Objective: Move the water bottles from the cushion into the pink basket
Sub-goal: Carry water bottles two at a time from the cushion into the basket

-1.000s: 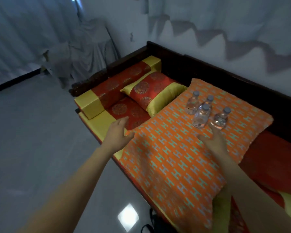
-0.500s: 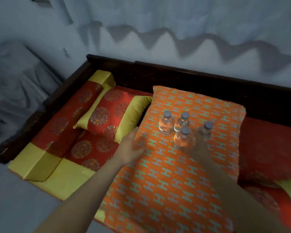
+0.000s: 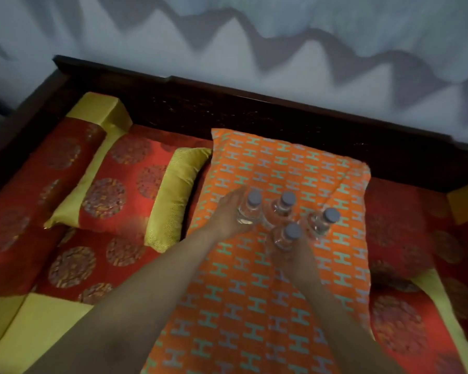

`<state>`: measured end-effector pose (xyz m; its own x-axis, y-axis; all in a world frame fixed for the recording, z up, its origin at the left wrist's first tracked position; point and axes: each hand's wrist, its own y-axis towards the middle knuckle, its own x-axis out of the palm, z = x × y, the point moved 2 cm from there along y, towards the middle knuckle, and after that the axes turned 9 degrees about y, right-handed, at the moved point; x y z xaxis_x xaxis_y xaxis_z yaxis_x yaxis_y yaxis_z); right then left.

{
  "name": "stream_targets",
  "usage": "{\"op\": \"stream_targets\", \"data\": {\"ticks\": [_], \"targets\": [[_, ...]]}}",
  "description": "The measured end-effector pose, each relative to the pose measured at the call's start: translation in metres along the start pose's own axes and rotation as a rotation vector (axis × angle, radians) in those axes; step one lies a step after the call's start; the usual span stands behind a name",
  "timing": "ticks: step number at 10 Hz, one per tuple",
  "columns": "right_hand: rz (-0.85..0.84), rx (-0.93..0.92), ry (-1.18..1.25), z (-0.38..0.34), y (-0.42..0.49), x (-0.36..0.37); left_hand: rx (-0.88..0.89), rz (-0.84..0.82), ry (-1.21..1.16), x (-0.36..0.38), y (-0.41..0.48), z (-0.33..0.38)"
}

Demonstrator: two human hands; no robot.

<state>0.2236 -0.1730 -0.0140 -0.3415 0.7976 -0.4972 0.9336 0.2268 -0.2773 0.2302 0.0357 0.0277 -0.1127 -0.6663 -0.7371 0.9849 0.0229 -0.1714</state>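
Several small clear water bottles with grey caps stand upright in a cluster on the orange patterned cushion (image 3: 254,306). My left hand (image 3: 226,215) wraps around the leftmost bottle (image 3: 250,209) from its left side. My right hand (image 3: 291,255) grips the nearest bottle (image 3: 288,236) from below, its fingers mostly hidden behind the bottle. A third bottle (image 3: 283,207) stands at the back and another (image 3: 323,220) stands to the right, both untouched. No pink basket is in view.
The cushion lies on a dark wooden daybed (image 3: 254,114) against a pale wall. A red and gold pillow (image 3: 125,190) lies to the left and a red seat cushion (image 3: 397,233) to the right.
The view moved closer and more overhead. Both hands advanced across the cushion, from short of the bottles to closing on the leftmost and nearest ones.
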Motion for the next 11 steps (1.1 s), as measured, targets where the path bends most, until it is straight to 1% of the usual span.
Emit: {"op": "stream_targets", "data": {"ticks": [1,2,3,4,5,6,7,8,9,10,11], "targets": [[-0.016,0.161,-0.043,-0.004,-0.004,-0.004,0.069,-0.034,0.037,0.008,0.015,0.005],[0.046,0.051,-0.052,-0.010,-0.007,-0.002,0.027,-0.036,-0.068,0.011,0.020,-0.003],[0.080,0.029,-0.028,-0.002,-0.001,-0.002,-0.021,-0.028,-0.120,0.012,0.023,-0.005],[0.056,0.053,0.037,-0.007,-0.001,-0.001,-0.109,0.019,-0.136,0.009,0.017,-0.013],[0.124,0.050,0.052,-0.016,-0.005,0.002,-0.128,0.049,-0.155,-0.002,-0.002,-0.024],[0.194,0.035,0.112,-0.031,-0.011,0.002,-0.115,0.079,-0.204,-0.016,-0.022,-0.030],[0.269,0.025,0.214,-0.043,-0.025,-0.004,-0.142,0.153,-0.292,-0.039,-0.043,-0.026],[0.323,-0.077,0.238,-0.064,-0.047,-0.022,-0.072,0.209,-0.305,-0.063,-0.060,-0.007],[0.359,-0.163,0.231,-0.078,-0.066,-0.044,0.000,0.205,-0.286,-0.081,-0.066,0.018],[0.470,-0.206,0.223,-0.083,-0.099,-0.067,0.069,0.189,-0.253,-0.089,-0.075,0.051],[0.548,-0.208,0.217,-0.078,-0.135,-0.093,0.094,0.196,-0.268,-0.083,-0.088,0.085]]}}
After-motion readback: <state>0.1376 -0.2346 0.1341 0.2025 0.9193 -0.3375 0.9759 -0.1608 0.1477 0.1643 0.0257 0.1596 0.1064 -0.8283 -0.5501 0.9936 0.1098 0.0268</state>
